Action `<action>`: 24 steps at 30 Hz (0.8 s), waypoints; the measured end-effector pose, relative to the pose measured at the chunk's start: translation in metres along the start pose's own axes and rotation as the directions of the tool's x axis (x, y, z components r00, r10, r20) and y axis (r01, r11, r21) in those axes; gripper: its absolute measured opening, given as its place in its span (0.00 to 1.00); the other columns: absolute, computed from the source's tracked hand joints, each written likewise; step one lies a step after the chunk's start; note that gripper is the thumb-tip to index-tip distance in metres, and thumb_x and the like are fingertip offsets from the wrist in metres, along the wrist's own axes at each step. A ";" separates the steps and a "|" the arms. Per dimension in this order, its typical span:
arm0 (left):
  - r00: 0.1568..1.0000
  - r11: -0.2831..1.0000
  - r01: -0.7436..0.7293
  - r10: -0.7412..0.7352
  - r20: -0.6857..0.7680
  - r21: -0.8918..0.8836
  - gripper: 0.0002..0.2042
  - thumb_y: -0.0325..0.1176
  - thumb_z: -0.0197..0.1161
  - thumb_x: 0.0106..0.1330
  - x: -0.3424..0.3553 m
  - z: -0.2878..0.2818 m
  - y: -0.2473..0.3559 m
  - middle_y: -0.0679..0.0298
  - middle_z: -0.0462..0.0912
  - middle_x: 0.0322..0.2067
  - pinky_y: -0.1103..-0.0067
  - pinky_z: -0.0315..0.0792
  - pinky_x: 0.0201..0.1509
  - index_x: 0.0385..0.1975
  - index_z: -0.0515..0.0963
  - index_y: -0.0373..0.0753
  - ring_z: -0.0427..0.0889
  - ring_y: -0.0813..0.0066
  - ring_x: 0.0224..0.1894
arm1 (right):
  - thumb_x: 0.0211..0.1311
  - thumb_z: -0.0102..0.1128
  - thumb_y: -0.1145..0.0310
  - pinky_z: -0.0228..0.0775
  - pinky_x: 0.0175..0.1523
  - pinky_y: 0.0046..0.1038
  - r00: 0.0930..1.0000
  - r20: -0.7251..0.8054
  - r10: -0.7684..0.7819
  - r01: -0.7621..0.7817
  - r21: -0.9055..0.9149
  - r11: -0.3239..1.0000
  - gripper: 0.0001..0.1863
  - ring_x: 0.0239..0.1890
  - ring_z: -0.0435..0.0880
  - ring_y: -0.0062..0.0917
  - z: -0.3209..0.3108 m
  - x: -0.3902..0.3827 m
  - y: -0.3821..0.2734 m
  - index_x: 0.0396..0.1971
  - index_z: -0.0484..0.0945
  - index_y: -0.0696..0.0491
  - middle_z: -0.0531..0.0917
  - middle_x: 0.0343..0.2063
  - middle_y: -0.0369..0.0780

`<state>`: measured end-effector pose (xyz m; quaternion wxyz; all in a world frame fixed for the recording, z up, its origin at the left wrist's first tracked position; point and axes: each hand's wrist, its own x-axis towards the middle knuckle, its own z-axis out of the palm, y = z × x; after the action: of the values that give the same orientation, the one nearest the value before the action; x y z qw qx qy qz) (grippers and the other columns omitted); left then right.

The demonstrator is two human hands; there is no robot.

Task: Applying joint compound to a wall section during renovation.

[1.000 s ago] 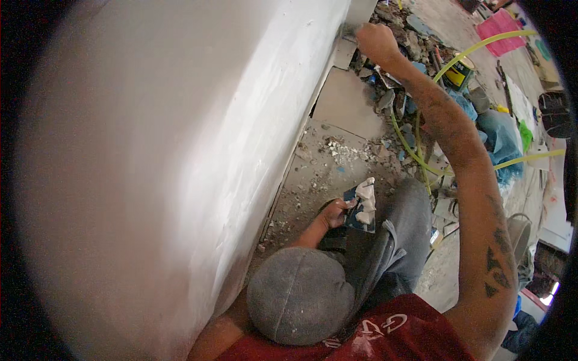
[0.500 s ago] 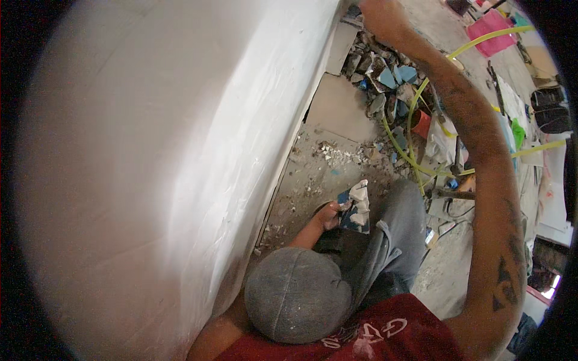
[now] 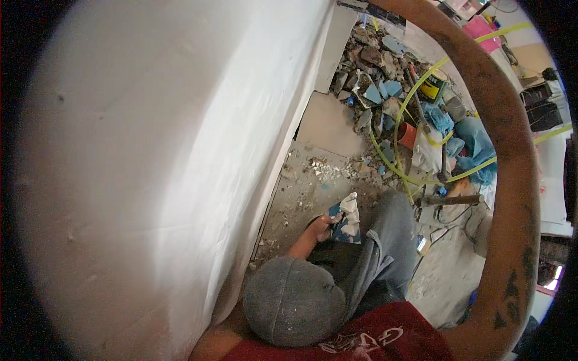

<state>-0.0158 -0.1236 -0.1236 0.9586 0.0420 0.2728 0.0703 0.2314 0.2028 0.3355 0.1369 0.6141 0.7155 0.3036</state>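
My left hand, low in front of me between my knees and the wall, is closed on the edge of a small flat blue plate. Thick white plaster lies heaped on that plate. The smooth whitish wall takes up the left side. My right arm reaches up along the right side and bends over toward the top edge, where the hand is cut off. What it holds, if anything, does not show.
Along the wall's foot lie broken rubble and white crumbs. A yellow hose loops over a hammer, a red cup and blue plastic bags. A yellow-labelled can stands behind. My grey-trousered knee is close by.
My right hand, seen at the top before, has gone out of view. The right arm has swung outward, uncovering more debris. My left hand keeps its hold; the view has shifted slightly.
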 end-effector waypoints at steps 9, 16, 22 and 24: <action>0.996 0.998 0.056 -0.054 -0.072 0.023 0.14 0.34 0.55 0.62 -0.008 0.007 -0.001 0.56 0.79 0.38 0.70 0.75 0.44 0.42 0.73 0.31 0.80 0.66 0.37 | 0.39 0.64 0.56 0.73 0.38 0.38 0.948 -0.297 0.117 -0.135 -0.041 0.990 0.19 0.30 0.80 0.43 -0.058 -0.006 0.042 0.19 0.79 0.60 0.80 0.22 0.50; 0.991 0.994 0.012 0.002 -0.131 0.107 0.13 0.28 0.49 0.60 -0.030 0.041 0.016 0.56 0.79 0.38 0.71 0.75 0.43 0.43 0.73 0.31 0.80 0.65 0.38 | 0.38 0.68 0.58 0.74 0.35 0.32 0.922 -0.366 0.123 0.036 0.400 0.916 0.22 0.26 0.81 0.34 -0.085 -0.051 0.054 0.32 0.80 0.58 0.82 0.24 0.47; 0.999 1.000 -0.012 0.011 -0.041 -0.003 0.14 0.33 0.54 0.57 -0.008 0.006 0.007 0.58 0.79 0.38 0.71 0.74 0.44 0.41 0.74 0.34 0.79 0.64 0.38 | 0.51 0.59 0.55 0.69 0.45 0.39 0.962 -0.269 -0.049 0.188 0.521 0.833 0.25 0.39 0.78 0.43 0.101 -0.089 -0.043 0.46 0.72 0.55 0.79 0.34 0.48; 0.998 1.000 0.019 -0.020 -0.060 -0.017 0.12 0.32 0.55 0.59 -0.005 0.023 0.010 0.59 0.79 0.37 0.71 0.75 0.41 0.40 0.74 0.34 0.79 0.66 0.37 | 0.48 0.61 0.56 0.68 0.48 0.38 0.971 0.162 -0.173 0.042 0.599 0.800 0.27 0.44 0.75 0.42 0.180 -0.112 -0.091 0.45 0.71 0.57 0.77 0.39 0.49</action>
<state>-0.0091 -0.1152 -0.0999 0.9508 0.0292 0.3015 0.0645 0.2844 0.1376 0.1209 0.0303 0.6127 0.7897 -0.0087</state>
